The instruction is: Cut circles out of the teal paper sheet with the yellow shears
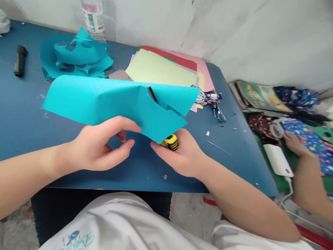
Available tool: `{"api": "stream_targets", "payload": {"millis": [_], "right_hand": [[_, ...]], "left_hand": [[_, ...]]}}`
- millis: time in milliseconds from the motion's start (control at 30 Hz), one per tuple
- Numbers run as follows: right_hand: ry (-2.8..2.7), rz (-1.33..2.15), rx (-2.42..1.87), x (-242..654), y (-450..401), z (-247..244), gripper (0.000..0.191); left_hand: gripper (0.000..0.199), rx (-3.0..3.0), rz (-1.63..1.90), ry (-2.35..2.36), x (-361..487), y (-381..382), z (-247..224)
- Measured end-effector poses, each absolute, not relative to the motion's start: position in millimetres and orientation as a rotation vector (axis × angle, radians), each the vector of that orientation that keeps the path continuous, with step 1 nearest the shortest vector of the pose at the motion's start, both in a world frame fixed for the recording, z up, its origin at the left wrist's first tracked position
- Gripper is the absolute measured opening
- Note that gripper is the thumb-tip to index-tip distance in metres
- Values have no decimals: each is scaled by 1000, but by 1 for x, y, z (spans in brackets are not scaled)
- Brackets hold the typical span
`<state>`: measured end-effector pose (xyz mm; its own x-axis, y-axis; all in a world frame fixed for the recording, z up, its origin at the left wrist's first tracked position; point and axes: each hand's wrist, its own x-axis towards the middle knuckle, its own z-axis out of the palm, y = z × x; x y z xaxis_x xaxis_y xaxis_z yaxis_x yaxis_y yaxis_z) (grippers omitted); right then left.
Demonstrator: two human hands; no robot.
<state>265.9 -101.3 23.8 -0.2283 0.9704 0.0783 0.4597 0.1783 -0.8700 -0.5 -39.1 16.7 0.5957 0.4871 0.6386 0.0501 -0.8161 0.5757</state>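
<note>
A blue paper sheet (119, 101), bent and marked with faint curved lines, is held above the blue table. My right hand (181, 153) is closed on scissors (171, 142) with a yellow and black handle. A dark blade shows through a slit near the sheet's right end. My left hand (109, 143) is at the sheet's lower edge, its index finger against or under the paper and its thumb apart from the fingers. The fingers hidden behind the paper cannot be seen.
Cut blue paper scraps (76, 57), a plastic bottle (94, 18), a black marker-like object (20, 60) and stacked coloured paper (161, 68) lie toward the wall. Keys (215, 101) are at the right. Another person's hand (296, 142) rests near patterned fabric (309, 138) and a white power strip (278, 160).
</note>
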Motion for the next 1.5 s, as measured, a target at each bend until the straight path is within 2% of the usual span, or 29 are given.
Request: {"api": "stream_targets", "payload": {"millis": [267,533,867,1367,1500], "right_hand": [[-1821,961,-1364,267,-101,24,13],[-1827,975,-1347,267,-101,26,16],[-1848,951,-1334,266,-100,26,14],[-1870,950,-1333,267,-100,26,14],[-1871,953,-1338,267,-100,25,16]], "left_hand": [[31,2306,1125,416,1,-40,18],[19,2294,1038,510,-1,-41,19],[26,2332,1067,370,2,-38,24],[25,2328,1133,338,4,-37,21],[27,2345,1052,348,3,-37,22]]}}
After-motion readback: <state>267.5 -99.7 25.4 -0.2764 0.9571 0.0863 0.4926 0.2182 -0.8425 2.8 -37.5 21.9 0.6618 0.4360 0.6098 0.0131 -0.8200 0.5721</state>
